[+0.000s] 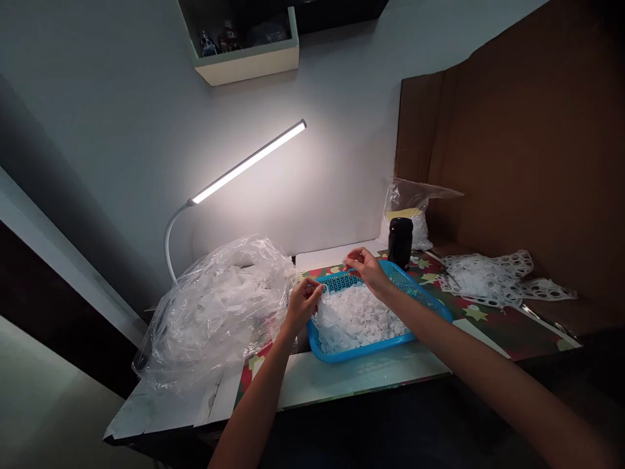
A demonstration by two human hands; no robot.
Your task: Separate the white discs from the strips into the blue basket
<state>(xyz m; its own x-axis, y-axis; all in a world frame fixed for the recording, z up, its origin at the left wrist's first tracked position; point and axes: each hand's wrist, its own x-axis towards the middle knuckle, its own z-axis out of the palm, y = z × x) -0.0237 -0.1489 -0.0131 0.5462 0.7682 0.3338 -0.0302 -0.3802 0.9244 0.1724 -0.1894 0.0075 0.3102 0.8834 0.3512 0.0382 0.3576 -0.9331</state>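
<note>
A blue plastic basket (342,355) stands on the table, filled with small white flakes (371,312). Over its left rim is my left hand (303,305), thumb and fingertips pinched together. A thin translucent white piece (328,316) hangs or lies just below those fingers; whether they grip it I cannot tell. My right hand (367,270) is held above the basket's far side, its fingers also pinched. Anything between the right fingertips is too small to make out. The two hands are apart from each other.
A big clear plastic bag (219,306) of white scraps lies left of the basket. A lit lamp (249,163) reaches over it. At the right are a black jar (400,242), a filled zip bag (415,225), perforated white sheets (488,279) and a tall cardboard panel (517,143).
</note>
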